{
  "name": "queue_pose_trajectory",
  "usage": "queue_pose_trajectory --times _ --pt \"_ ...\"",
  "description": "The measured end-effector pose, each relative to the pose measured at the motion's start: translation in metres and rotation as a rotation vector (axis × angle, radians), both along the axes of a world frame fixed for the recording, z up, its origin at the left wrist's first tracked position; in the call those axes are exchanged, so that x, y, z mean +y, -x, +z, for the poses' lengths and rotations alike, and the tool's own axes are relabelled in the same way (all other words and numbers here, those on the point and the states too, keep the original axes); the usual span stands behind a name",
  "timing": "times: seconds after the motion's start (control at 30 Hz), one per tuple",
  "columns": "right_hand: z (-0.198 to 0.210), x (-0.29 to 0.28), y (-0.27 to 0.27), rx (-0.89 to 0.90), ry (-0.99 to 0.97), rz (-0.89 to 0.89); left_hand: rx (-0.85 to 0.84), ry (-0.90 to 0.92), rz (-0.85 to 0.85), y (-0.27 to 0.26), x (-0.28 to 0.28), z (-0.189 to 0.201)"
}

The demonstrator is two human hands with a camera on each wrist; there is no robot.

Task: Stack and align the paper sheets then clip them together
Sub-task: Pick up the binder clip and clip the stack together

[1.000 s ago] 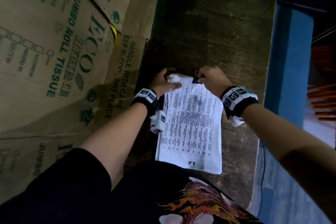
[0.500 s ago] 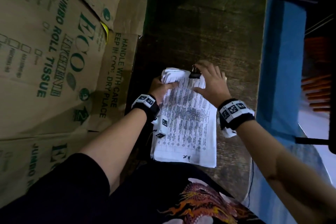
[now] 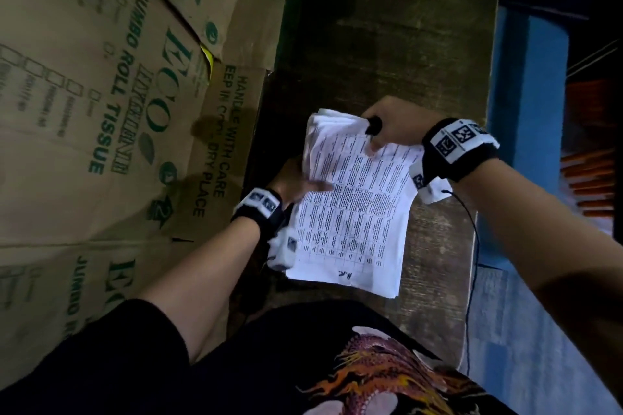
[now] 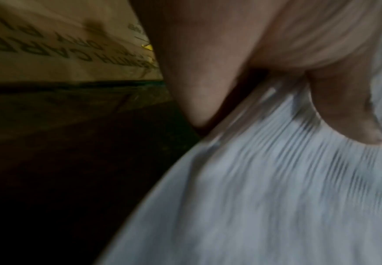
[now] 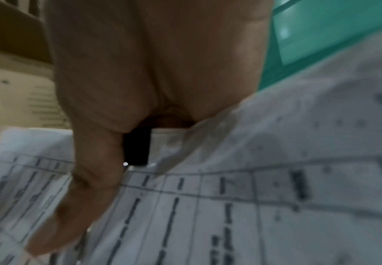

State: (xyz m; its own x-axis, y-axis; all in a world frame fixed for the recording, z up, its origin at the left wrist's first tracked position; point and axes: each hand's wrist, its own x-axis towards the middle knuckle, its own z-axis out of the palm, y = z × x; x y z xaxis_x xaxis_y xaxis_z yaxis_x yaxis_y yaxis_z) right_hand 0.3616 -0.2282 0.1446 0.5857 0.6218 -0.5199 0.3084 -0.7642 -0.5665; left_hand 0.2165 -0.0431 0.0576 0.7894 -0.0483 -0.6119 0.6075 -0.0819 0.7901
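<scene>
A: Where the bench (image 3: 387, 27) runs away from the person, it reads as dark worn wood. Flattened cartons (image 3: 101, 111) with green print lie along its left side; a blue wall (image 3: 526, 104) is on the right.

B: Sheets?

A: One white stack (image 3: 354, 212), printed with a table of small text. Near end is square; far left corner is fanned and curled. It seems to sit over the bench, tilted; contact cannot be confirmed.

B: Clip?

A: Black clip (image 3: 373, 126), on the far edge of the stack. In the right wrist view it bites the paper edge.

B: Hands?

A: Right hand (image 3: 387, 125) is curled round the clip, thumb down on the top sheet. Left hand (image 3: 296, 178) grips the stack's left edge, thumb (image 4: 344, 114) on top.
</scene>
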Motion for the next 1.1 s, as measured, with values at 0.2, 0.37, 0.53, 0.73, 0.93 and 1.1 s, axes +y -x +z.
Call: queue_pose_trajectory --times 0.2,0.37,0.53,0.73,0.93,1.1 --pt "0.001 -0.012 -0.01 -0.293 -0.055 -0.132 0.187 -0.115 0.089 0.032 -0.003 -0.021" --pt "-0.061 -0.071 0.007 -0.283 -0.154 -0.906 0.157 0.008 0.237 0.003 -0.002 -0.016" --pt "-0.118 -0.103 0.07 0.646 -0.326 -0.9 0.125 0.063 0.283 -0.033 -0.009 -0.003" --pt "-0.112 -0.117 0.052 0.283 -0.414 -1.049 0.096 -0.026 0.141 -0.089 -0.046 -0.018" --pt "-0.11 -0.137 0.012 -0.035 -0.077 -1.151 0.102 -0.297 -0.129 -0.136 -0.087 -0.027" --pt "-0.11 -0.146 0.025 -0.226 0.372 -0.717 0.079 -0.369 -0.142 -0.123 -0.095 -0.053"
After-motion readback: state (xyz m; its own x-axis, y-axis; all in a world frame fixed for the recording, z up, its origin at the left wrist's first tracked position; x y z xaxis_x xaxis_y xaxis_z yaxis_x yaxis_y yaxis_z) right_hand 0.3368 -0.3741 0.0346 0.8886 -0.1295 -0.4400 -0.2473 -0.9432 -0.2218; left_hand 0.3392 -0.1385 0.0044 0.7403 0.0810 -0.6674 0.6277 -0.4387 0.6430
